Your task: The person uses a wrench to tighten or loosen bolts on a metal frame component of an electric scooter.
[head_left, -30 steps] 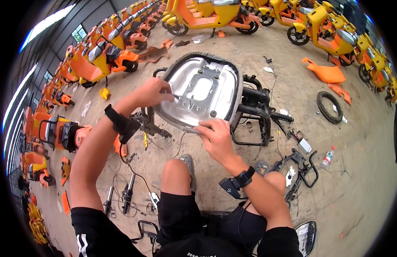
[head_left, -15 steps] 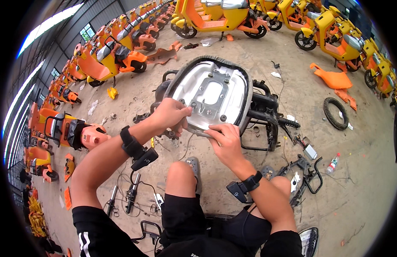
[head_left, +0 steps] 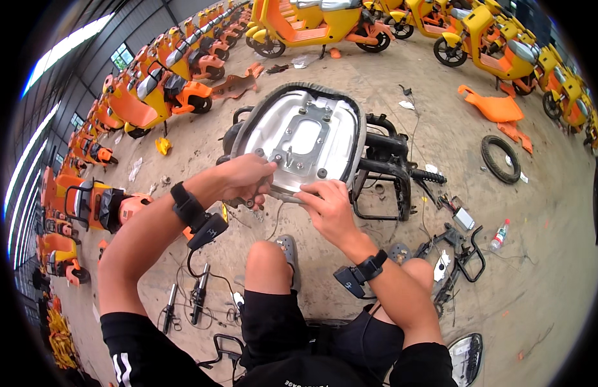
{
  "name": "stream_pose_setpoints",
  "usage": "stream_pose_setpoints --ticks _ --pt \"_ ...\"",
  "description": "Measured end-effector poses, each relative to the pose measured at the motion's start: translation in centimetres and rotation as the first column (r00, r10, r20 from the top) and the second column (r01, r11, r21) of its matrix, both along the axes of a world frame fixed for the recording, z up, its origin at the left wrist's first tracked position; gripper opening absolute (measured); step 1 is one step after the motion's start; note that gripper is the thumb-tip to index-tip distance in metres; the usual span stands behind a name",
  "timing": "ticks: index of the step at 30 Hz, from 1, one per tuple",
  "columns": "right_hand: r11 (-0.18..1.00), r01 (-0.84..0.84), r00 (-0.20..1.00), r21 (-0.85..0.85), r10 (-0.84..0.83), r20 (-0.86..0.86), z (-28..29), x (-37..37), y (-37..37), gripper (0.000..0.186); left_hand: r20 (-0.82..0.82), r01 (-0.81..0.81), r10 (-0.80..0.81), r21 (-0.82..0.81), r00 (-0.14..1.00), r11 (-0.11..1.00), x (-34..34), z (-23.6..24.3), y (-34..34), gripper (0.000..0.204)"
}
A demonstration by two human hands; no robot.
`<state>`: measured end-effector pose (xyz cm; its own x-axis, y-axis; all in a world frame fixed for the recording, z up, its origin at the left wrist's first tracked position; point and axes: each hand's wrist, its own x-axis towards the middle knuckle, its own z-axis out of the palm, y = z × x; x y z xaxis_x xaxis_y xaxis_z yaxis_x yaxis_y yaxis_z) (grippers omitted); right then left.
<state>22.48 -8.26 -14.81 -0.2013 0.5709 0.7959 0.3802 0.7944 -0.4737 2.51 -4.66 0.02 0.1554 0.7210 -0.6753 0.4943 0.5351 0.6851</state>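
Observation:
An upturned scooter seat rests on a black scooter frame. Its white underside shows, with a metal mounting plate bolted in the middle and a dark cover edge wrapped round the rim. My left hand is at the seat's near left corner, its fingers curled and thumb pressed in by the rim. What they hold, if anything, is largely hidden. With fingers bent over the near edge and thumb below, my right hand grips the seat's rim right of the middle.
Rows of orange and yellow scooters stand left and behind. A tyre, orange panels, a plastic bottle and a handlebar lie to the right. Fork tubes lie left of my knees; another upturned seat lies lower right.
The whole view has shifted slightly, so the seat appears farther left. Both hands stay at the seat's near edge, with little change in their grip.

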Motion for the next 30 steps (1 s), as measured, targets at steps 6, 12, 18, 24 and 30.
stream_pose_setpoints --ticks 6,12,18,24,30 --pt "1.0 -0.001 1.0 0.029 0.001 0.012 -0.1 0.2 0.3 0.023 -0.036 0.032 -0.031 0.013 0.999 0.999 -0.6 0.5 0.3 0.034" --pt "0.999 -0.013 1.0 0.037 0.013 -0.021 -0.1 0.2 0.3 0.022 -0.526 0.345 -0.261 0.065 0.809 0.936 -0.3 3.1 2.2 0.039" --pt "0.998 -0.052 0.998 0.027 0.053 -0.029 0.0 0.1 0.3 0.022 -0.812 0.849 -0.304 0.386 0.498 0.36 -2.3 0.7 2.4 0.031" --pt "0.998 -0.046 0.999 0.03 0.046 -0.012 -0.1 0.4 0.6 0.023 -0.896 0.91 -0.201 0.352 0.395 0.22 -2.1 0.7 1.9 0.027" --pt "0.997 -0.069 0.998 0.036 0.069 -0.001 -0.2 0.5 0.7 0.024 -0.977 0.985 -0.129 0.17 0.169 0.01 -3.4 0.6 3.1 0.009"
